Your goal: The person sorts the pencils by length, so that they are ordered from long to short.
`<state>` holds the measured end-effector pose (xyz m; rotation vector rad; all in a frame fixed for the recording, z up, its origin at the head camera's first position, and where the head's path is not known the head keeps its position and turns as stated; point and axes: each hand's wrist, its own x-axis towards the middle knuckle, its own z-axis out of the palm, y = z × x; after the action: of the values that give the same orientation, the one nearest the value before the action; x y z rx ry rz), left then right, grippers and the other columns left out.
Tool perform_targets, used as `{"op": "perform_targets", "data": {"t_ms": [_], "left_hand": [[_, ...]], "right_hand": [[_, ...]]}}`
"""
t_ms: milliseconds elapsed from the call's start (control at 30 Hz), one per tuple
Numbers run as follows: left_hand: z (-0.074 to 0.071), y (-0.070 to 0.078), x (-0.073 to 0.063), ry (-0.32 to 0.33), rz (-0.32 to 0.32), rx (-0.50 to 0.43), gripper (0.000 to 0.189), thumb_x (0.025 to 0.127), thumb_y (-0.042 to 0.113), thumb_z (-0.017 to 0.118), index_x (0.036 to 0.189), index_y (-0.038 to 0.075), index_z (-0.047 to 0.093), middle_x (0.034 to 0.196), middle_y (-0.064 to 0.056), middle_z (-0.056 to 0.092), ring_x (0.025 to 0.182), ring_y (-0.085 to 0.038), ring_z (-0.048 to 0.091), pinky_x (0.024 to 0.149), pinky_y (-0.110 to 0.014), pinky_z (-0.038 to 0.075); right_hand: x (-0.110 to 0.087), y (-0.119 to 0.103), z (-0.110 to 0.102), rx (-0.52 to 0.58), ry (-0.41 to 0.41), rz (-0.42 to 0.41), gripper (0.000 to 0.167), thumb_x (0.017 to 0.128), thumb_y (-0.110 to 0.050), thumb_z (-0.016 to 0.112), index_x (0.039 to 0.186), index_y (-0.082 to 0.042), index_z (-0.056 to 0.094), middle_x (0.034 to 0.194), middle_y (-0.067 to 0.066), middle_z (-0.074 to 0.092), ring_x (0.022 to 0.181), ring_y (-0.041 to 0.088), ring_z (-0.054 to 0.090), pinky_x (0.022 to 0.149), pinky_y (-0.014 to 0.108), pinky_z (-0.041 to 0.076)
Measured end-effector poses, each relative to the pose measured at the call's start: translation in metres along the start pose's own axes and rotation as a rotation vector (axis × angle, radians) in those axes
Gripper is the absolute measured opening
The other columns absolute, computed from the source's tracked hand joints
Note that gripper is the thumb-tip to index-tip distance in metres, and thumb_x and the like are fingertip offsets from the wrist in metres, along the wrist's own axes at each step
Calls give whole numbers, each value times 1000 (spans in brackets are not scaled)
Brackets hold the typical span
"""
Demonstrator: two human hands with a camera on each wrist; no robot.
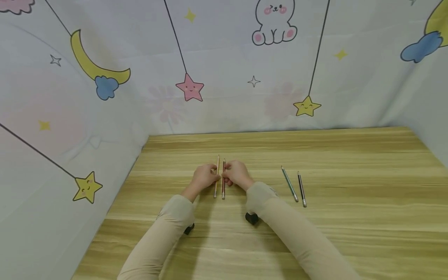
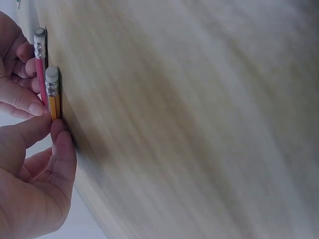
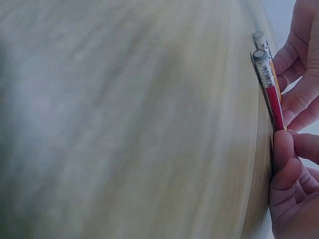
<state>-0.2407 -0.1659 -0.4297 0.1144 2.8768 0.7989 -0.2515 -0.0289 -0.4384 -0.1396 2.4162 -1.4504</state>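
Two pencils lie side by side on the wooden table, their eraser ends toward me. My left hand (image 1: 204, 175) pinches the yellow pencil (image 1: 216, 188) between thumb and fingers. Close on its right, my right hand (image 1: 238, 173) pinches the red pencil (image 1: 223, 190) in the same way. In the left wrist view, the yellow pencil (image 2: 54, 105) shows a white eraser and metal band, with the red pencil (image 2: 40, 74) just behind it. From the right wrist, the red pencil (image 3: 272, 97) stands in front and partly covers the yellow one.
A green pencil (image 1: 289, 183) and a black pencil (image 1: 301, 188) lie to the right on the wooden table (image 1: 350, 233), slightly slanted. A white cloth (image 1: 224, 112) printed with stars and moons hangs behind the table and along its sides.
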Motion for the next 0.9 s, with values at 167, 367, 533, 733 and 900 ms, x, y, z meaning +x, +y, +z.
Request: {"op": "perform_targets", "data": {"t_ms": [167, 367, 533, 733, 900], "left_hand": [[1, -1, 2, -5, -2, -14, 37, 78, 14, 65, 111, 0, 58, 64, -3, 64, 52, -10, 55, 49, -22, 40], [-4, 7, -6, 5, -21, 24, 36, 80, 15, 64, 113, 2, 58, 66, -4, 65, 52, -7, 52, 47, -18, 35], [-4, 9, -7, 3, -20, 30, 37, 79, 16, 63, 113, 2, 58, 69, -5, 66, 53, -7, 52, 48, -18, 35], [-5, 10, -8, 4, -10, 45, 39, 80, 20, 63, 113, 0, 56, 73, -6, 67, 55, -9, 54, 50, -19, 37], [-7, 11, -9, -7, -14, 38, 40, 81, 22, 63, 112, -1, 56, 75, -8, 67, 56, -10, 56, 51, -20, 39]], "right_hand": [[1, -1, 1, 0, 3, -7, 36, 79, -6, 63, 113, 4, 55, 57, 9, 62, 39, 9, 53, 38, 19, 43], [1, -2, 1, -15, -2, -15, 35, 80, -6, 61, 113, 3, 55, 58, 11, 62, 39, 9, 52, 39, 19, 44], [2, -2, 2, -26, -3, -19, 33, 80, -6, 61, 112, 3, 55, 59, 11, 62, 40, 10, 52, 40, 20, 45], [1, -2, 1, -19, -2, -19, 35, 80, -8, 63, 112, 3, 55, 59, 10, 62, 40, 10, 53, 41, 20, 46], [0, 0, -2, 15, -26, -25, 39, 79, -10, 64, 114, 3, 53, 58, 10, 62, 41, 10, 54, 40, 20, 44]]}}
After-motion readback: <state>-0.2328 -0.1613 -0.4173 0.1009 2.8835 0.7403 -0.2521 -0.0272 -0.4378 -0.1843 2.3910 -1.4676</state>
